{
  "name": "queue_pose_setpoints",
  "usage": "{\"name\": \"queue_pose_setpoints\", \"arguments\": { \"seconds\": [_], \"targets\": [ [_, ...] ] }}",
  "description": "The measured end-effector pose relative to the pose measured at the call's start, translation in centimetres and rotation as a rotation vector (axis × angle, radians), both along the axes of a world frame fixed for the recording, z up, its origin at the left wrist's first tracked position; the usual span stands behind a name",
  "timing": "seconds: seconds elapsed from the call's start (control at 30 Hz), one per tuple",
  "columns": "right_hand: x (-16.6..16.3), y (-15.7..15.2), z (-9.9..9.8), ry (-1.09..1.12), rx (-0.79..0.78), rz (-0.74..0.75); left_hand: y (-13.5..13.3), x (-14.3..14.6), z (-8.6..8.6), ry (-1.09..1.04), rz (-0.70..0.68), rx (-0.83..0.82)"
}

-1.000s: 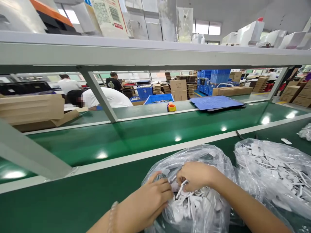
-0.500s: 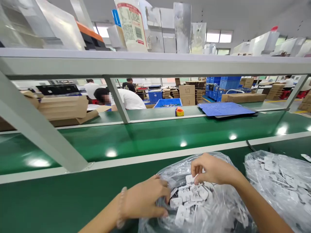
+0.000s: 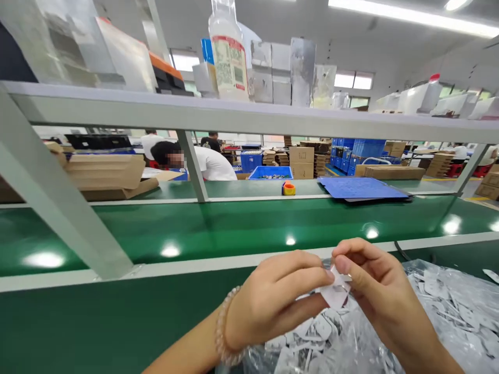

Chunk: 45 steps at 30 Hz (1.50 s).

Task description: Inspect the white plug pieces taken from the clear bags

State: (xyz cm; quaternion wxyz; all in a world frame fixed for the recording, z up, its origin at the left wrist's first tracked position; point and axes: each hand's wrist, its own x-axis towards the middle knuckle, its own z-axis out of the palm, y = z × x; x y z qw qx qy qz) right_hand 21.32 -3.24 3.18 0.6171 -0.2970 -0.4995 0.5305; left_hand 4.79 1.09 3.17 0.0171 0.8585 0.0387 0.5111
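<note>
Between both hands, above an open clear plastic bag [image 3: 358,337], is a small flat white plastic piece [image 3: 335,293]. My left hand [image 3: 278,298], with a beaded bracelet [image 3: 226,327] at the wrist, grips the piece's left side with its fingers. My right hand [image 3: 384,291] pinches its upper right edge between thumb and index finger. Below, many similar white pieces [image 3: 307,335] lie loose inside the bag. The hands partly cover the piece, so its full shape is hidden.
A second bag of white pieces [image 3: 452,301] lies at the right. Beyond a pale rail runs a green conveyor belt [image 3: 241,223]. An overhead shelf [image 3: 273,117] with slanted posts spans the front. Blue sheets [image 3: 362,188] and a yellow-orange tape roll [image 3: 288,188] lie behind the belt. A co-worker [image 3: 212,163] bends over opposite.
Both hands have risen from the bag and come together, now holding one white piece between them. My left hand has left the bag's edge. The camera view has tilted upward slightly.
</note>
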Motion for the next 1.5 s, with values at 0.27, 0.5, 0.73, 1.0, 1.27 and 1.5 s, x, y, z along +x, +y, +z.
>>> {"name": "queue_pose_setpoints", "arguments": {
  "seconds": [0.27,0.5,0.73,1.0,1.27,1.5],
  "targets": [
    [-1.0,0.1,-0.5,0.164,-0.268,0.219,-0.6,-0.8,0.0,0.033,0.066,0.080],
    [-1.3,0.3,-0.5,0.202,-0.338,0.260,0.0,-1.4,0.2,0.056,-0.028,0.119],
    [-1.2,-0.8,-0.5,0.014,-0.128,-0.025,1.8,-2.4,0.1,0.046,0.006,0.195],
    [-1.4,-1.3,-0.9,-0.337,0.338,-0.285,2.2,-2.8,-0.3,-0.031,0.167,0.287],
    [-2.0,-1.0,-1.4,-0.428,0.445,-0.412,2.3,-2.8,-0.6,0.022,0.131,0.272],
    [-0.4,-1.0,-1.3,-0.753,0.708,-0.530,2.2,-2.9,-0.5,0.063,0.130,0.241]
  ]
}}
